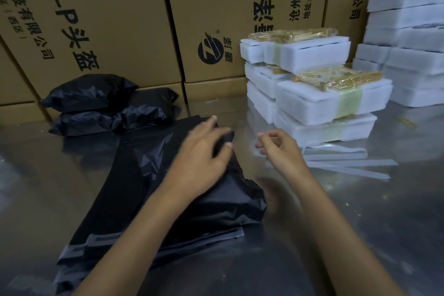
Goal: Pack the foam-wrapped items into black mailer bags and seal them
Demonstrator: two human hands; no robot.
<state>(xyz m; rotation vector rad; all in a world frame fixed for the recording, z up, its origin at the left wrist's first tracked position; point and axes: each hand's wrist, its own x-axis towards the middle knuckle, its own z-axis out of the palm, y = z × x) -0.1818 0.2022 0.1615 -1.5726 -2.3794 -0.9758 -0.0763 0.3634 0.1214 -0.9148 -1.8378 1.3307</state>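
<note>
Head view, left hand (fingers flat) on mailer bag

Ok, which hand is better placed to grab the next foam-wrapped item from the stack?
The right hand, probably. It hovers free just beside the stack of foam-wrapped items, while the left hand rests on the filled black mailer bag, farther from the stack.

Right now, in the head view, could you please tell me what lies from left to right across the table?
Sealed black bags → left hand pressing on the filled black mailer bag → right hand → peeled backing strips → tall white foam stack.
</note>
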